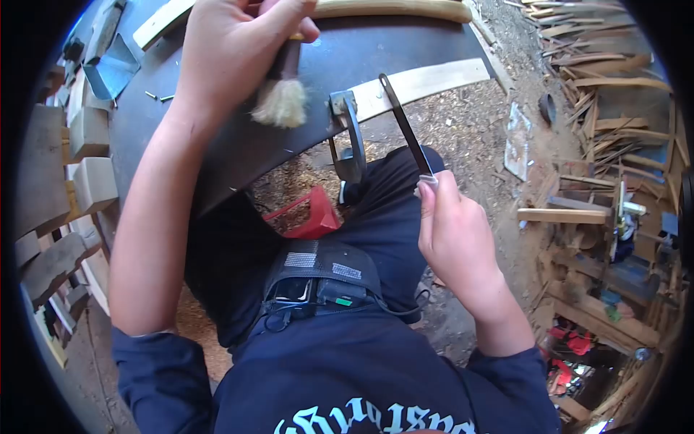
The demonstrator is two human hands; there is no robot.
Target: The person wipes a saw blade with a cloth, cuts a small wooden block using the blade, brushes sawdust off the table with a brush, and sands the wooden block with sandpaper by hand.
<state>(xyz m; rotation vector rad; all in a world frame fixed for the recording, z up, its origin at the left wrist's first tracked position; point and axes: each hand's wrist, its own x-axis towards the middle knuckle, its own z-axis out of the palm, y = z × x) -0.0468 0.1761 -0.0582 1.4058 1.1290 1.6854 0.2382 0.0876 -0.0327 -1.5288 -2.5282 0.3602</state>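
Note:
My left hand (pixel 242 36) is closed around the handle of a brush (pixel 282 101) above the dark tabletop. The brush's pale bristles point down toward me, and my fingers are partly cut off by the top edge. My right hand (pixel 463 224) grips a long, flat, dark metal blade (pixel 405 126) by its lower end, where something whitish shows. The blade's rounded tip has a small hole and overlaps a curved pale wooden piece (pixel 434 79) in view. A metal clamp (pixel 350 137) sits on that piece's left end at the table edge.
Another smooth curved wooden piece (pixel 397 10) lies across the far tabletop (pixel 217 163). A blue-grey metal scoop (pixel 112 66) is at the left. Scrap wood (pixel 614 130) is piled at the right. A red plastic object (pixel 314 215) is below the table, near my legs.

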